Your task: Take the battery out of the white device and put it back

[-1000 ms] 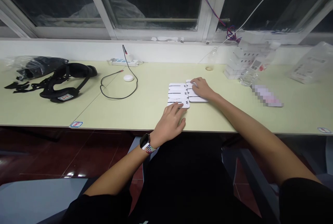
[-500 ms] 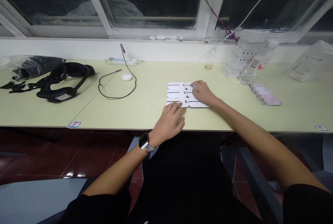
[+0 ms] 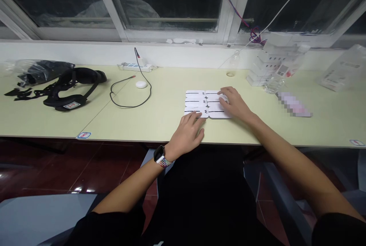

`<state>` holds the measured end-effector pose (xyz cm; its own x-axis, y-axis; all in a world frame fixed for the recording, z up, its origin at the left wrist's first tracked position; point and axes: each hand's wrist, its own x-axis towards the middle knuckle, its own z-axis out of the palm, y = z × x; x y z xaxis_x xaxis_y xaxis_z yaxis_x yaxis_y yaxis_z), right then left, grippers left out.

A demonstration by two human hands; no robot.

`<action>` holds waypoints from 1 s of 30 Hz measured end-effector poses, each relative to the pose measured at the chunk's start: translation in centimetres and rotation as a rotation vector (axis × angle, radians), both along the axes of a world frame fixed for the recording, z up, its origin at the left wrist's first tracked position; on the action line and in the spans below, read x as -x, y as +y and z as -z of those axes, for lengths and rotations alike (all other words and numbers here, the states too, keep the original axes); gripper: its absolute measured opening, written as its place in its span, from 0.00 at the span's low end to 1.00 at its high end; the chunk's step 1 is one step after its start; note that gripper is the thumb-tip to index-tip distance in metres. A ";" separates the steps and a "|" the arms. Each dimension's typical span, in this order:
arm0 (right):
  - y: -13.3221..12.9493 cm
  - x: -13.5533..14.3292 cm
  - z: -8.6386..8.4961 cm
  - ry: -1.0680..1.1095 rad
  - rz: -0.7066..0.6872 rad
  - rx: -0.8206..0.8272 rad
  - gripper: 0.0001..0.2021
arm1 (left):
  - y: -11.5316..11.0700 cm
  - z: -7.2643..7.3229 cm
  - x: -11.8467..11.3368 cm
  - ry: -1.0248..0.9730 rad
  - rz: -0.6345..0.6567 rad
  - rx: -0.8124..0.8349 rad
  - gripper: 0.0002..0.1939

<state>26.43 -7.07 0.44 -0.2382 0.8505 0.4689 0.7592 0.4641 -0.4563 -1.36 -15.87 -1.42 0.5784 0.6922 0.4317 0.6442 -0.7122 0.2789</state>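
Several white cards [image 3: 196,101] with black lines and W-like marks lie in two adjoining columns on the pale table. My left hand [image 3: 187,132] rests at the near edge of the left column, fingers apart, fingertips on the nearest card, holding nothing. Over the right column is my right hand [image 3: 233,103], fingers spread and slightly bent, its fingertips at the upper cards. Its palm hides the right ends of that column.
A black headset [image 3: 74,88] lies at the left, near a black cable [image 3: 128,106] and a white oval object [image 3: 141,84]. At the right stand a clear bottle [image 3: 276,82], white boxes [image 3: 259,72] and a plastic bag [image 3: 341,69]; a blurred flat object [image 3: 294,104] lies nearer.
My right hand has slid to the right along the right column, uncovering more of the cards' lines. My left hand stays at the near-left card. The view has shifted slightly.
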 end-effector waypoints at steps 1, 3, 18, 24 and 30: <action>-1.4 -0.3 0.1 -0.027 -0.055 -0.058 0.16 | 0.0 0.1 0.0 0.000 -0.002 -0.004 0.19; -4.2 -0.9 0.5 -0.085 -0.181 -0.106 0.13 | 0.1 0.2 0.0 0.002 -0.004 -0.013 0.18; -9.9 -1.5 0.6 -0.117 -0.383 -0.023 0.15 | -0.3 -0.5 0.1 -0.050 0.137 -0.020 0.33; -8.3 2.1 0.3 0.060 -0.334 0.082 0.17 | -0.1 -0.5 0.4 -0.177 0.154 0.071 0.33; -8.0 0.0 -1.0 0.004 -0.454 0.113 0.19 | 0.1 -0.3 0.4 -0.213 0.096 0.172 0.35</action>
